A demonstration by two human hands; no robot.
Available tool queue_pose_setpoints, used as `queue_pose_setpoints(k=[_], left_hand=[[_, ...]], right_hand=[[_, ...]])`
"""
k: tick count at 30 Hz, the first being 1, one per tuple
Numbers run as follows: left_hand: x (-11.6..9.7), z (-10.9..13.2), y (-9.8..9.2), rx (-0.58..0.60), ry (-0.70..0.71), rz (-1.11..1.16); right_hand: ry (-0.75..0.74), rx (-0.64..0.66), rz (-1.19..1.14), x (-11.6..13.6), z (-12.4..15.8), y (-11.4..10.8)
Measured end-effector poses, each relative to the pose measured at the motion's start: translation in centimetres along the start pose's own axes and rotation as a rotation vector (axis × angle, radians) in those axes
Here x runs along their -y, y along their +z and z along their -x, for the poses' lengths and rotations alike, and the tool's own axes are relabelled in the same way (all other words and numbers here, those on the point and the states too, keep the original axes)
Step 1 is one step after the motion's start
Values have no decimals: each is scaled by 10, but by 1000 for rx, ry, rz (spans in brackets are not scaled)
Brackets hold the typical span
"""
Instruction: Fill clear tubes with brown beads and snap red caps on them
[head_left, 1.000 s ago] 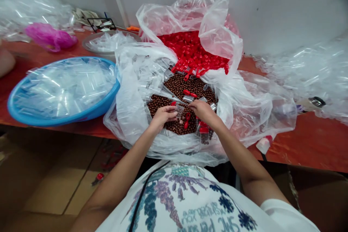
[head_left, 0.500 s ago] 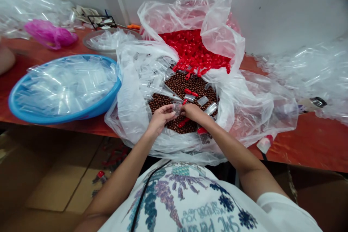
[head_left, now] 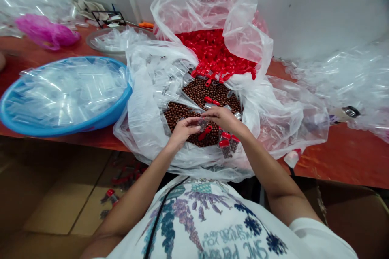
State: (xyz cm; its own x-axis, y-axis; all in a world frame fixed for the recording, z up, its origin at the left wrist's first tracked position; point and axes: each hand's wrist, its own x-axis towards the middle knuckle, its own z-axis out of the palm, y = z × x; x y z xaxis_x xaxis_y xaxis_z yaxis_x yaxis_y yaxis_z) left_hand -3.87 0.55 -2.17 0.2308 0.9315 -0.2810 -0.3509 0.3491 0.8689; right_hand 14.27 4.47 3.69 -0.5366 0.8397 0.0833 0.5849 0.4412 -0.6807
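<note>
Both forearms slant inward over the front edge of the red-brown table (head_left: 349, 162). Near that edge sits an opened white plastic bag (head_left: 182, 162), with red-capped containers (head_left: 225, 148) holding brown balls lying at its near right side. The hands almost meet above the loose brown balls (head_left: 199, 94). The left hand (head_left: 184, 130), thumb below and fingers extended to the right, pinches a small clear container (head_left: 201, 124). The right hand (head_left: 224, 119) bends down and left, its fingertips at the container's right end; whether they grip it, I cannot tell. The container thus lies between the two sets of fingertips, just above a red looped cap (head_left: 205, 132). Leftward, a blue basin (head_left: 60, 130) heaped with clear containers overhangs the front edge; toward the table's back edge stands a sack of red caps (head_left: 215, 50).
</note>
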Motion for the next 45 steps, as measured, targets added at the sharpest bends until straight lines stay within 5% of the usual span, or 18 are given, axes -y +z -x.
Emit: queue_pose_setpoints(k=[5,12,18,23,31,45], left_hand=[[-2,2,2,37,13,-6],[-1,4,3,47,20,5],[-9,12,3,89,49,29],[-25,24,0,56,224,-49],[-31,26,-1,12,217,6],[-19,29,-5,-42,135,72]], right_hand=[[67,-160,-109,4,4,5],[3,-189,-144,3,5,12],[194,-257,-323,-13,12,14],[195,-80,15,-28,24,13],[-164,256,418,-21,29,35],[-117,261,459,-34,33,33]])
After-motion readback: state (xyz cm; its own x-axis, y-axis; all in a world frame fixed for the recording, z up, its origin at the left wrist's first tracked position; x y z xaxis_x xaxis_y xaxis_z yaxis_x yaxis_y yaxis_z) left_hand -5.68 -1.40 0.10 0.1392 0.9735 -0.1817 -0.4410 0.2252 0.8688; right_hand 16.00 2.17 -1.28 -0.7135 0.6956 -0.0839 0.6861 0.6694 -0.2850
